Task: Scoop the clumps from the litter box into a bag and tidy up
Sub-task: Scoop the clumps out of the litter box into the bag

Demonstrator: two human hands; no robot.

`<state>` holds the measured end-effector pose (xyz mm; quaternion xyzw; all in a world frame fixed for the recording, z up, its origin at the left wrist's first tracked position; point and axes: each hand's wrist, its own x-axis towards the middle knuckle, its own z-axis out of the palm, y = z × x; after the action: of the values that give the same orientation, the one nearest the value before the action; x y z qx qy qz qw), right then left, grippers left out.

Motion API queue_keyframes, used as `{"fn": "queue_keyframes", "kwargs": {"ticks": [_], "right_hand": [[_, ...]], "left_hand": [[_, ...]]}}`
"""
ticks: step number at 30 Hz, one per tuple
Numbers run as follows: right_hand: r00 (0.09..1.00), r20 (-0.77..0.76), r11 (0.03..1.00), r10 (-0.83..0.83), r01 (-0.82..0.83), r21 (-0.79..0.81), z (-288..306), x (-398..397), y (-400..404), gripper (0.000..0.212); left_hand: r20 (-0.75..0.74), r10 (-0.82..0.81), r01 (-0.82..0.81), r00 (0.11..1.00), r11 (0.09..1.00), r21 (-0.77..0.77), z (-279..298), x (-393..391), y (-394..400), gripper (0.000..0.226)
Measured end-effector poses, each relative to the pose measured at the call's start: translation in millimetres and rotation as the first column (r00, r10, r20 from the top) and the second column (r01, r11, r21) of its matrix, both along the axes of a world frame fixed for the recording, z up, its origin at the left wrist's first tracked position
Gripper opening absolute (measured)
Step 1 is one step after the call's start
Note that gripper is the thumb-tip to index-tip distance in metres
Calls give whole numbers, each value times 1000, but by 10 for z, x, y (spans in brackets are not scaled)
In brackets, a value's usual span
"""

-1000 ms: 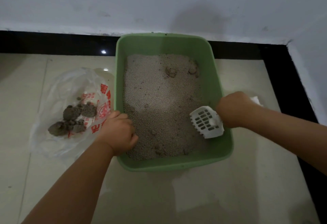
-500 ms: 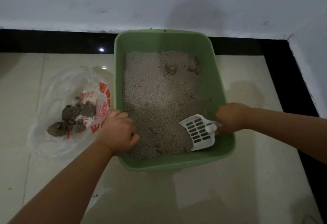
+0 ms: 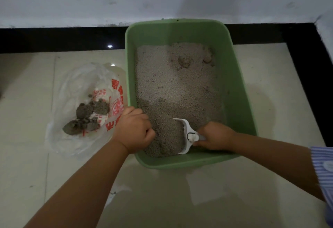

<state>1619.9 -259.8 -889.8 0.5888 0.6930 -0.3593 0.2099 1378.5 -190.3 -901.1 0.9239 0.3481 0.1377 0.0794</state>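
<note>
The scooping step is judged to be under way. A white slotted plastic scoop (image 3: 185,136) is held by its handle in the right hand (image 3: 215,136), whose fingers are curled closed around it, and the blade is sunk on edge into the grey granular litter (image 3: 173,87) near the front wall of the green rectangular plastic litter box (image 3: 239,90). The box's near left rim is gripped by the left hand (image 3: 134,128), fingers folded over the edge, so that the box is steadied.

Part of the job appears done — several dark grey, rough, lumpy clumps (image 3: 86,117) lie heaped on a thin, crinkled, translucent plastic bag with red print (image 3: 75,87), spread flat on the glossy pale floor tiles (image 3: 270,76) just left of the box. At least two paler, rounded lumps (image 3: 184,62) can be seen at the far end of the litter, half bedded in the grains, so more remains.

For the next move, the scoop would probably need to be drawn through and lifted level, loose grains being sifted out through the slots — then carried over the left rim to the bag without spilling. The litter is fine and pebbly, and is expected to slide readily.
</note>
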Motion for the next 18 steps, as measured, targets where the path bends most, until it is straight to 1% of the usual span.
{"fn": "queue_keyframes", "kwargs": {"ticks": [3, 7, 10, 13, 18], "right_hand": [[998, -66, 999, -10, 12, 34, -74, -67, -5, 46], [983, -163, 995, -83, 92, 49, -132, -95, -43, 46], [971, -210, 991, -115, 127, 46, -133, -102, -60, 37], [947, -261, 980, -185, 199, 26, -145, -76, -58, 35], [921, -310, 967, -235, 253, 17, -149, -61, -82, 34]], "left_hand": [[59, 13, -12, 998, 1000, -13, -26, -31, -13, 35], [126, 20, -17, 992, 999, -31, -48, -58, -16, 31], [140, 26, -20, 990, 999, -43, -49, -71, -27, 31], [143, 34, -24, 989, 997, -68, -57, -72, -14, 31], [150, 47, -38, 988, 997, -66, -67, -88, -28, 31]]}}
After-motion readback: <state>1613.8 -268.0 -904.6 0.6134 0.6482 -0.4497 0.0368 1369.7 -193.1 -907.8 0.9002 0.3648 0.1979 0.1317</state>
